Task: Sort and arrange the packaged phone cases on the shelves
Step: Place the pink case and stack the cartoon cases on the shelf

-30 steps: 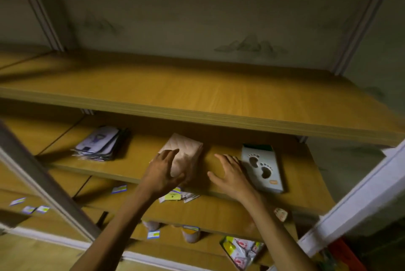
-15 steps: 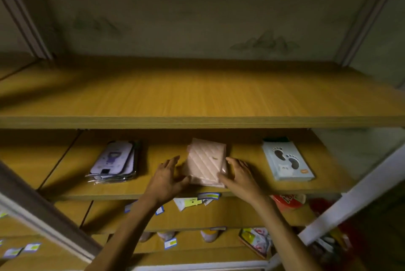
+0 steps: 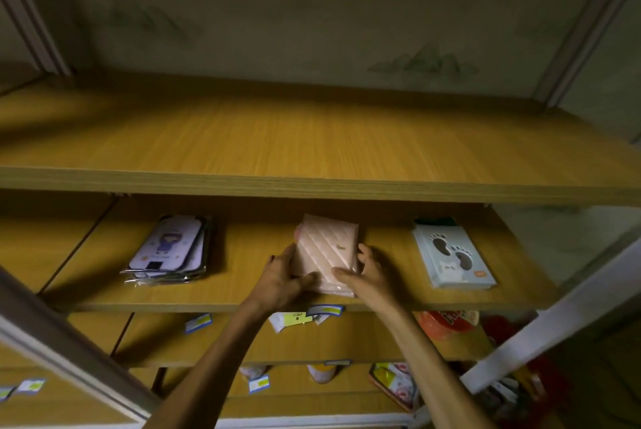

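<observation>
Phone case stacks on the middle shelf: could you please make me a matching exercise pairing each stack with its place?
Things:
1. Pink stack
2. Purple stack
3. Blue stack
4. Top shelf

Places or states:
A. right end of the middle shelf
B. bare
C. between both hands
D. left of the hands

Pairs: 1-C, 2-D, 3-A, 4-B

dim wooden shelves (image 3: pixel 312 151), stained wall (image 3: pixel 312 12)

Quilted case stack (image 3: pixel 327 255) between cartoon stack (image 3: pixel 166 250) left, footprint box (image 3: pixel 452 257) right.
</observation>
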Demonstrator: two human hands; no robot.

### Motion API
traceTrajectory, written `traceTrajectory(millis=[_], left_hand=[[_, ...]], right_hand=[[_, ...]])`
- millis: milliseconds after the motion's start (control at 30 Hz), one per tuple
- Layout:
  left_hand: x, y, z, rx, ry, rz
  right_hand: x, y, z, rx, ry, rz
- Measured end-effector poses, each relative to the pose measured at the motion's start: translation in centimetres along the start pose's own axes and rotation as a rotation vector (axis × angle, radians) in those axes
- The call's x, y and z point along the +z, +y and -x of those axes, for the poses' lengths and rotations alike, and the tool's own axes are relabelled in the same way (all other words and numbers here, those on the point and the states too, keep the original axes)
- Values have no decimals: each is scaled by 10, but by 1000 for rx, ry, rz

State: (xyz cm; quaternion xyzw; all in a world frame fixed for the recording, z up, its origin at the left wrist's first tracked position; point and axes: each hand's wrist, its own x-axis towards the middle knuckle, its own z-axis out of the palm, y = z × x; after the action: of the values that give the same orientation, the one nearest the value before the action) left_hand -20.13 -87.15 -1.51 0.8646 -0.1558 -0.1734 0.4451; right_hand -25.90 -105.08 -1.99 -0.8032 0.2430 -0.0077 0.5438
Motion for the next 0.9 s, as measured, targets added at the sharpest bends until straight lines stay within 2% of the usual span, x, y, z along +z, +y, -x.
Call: traceTrajectory(millis=[100,333,433,567,733,900], left_hand=[[4,1,-2,-20,8,164],[14,4,-6,-68,75,419],[17,5,-7,-86,94,528],[13,7,1,-83,-9,571],[19,12,12,56,-13,497],[12,23,7,250,13,469]], right_hand=[[0,-2,-3,13,-35,-166],[-2,-2,1,-10,-65,-333],[0,-1,1,36,-51,-380],[2,-3,0,111,-36,-386],[9,-9,6,-18,-66,-248],[8,-15,9,-70,-80,-290]])
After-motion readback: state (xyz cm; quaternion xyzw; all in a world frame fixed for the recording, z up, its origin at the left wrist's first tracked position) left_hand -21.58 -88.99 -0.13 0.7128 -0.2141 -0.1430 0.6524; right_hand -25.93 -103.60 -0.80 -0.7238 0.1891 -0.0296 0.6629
